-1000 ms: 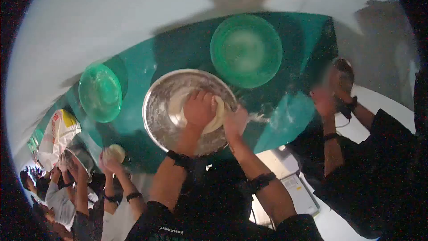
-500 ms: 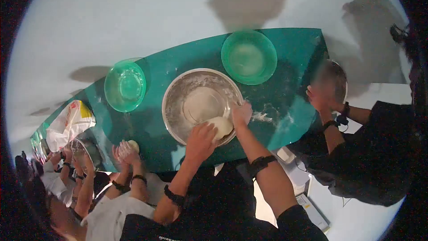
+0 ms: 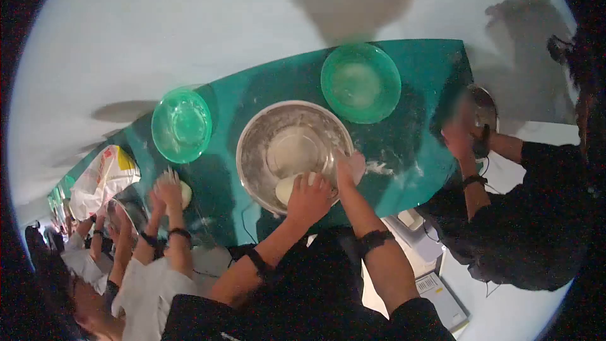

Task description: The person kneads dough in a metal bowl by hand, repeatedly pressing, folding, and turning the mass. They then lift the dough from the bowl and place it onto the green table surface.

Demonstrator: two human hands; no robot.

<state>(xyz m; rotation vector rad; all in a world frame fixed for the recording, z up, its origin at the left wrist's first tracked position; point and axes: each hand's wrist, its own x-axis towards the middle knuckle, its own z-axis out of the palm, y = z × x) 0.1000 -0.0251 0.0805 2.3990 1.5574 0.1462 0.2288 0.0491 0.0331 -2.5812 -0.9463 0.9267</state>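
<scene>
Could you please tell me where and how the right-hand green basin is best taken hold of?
I would grip the green basin by opposite left and right parts of its rim, coming from above. It stands upright, round and open, with its rim exposed, while the steel bowl crowds its near left side. Keep it level, since something whitish seems to lie inside.

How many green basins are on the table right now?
2. One green basin sits just beyond the metal bowl, toward the right; the other green basin is to the bowl's left.
</scene>
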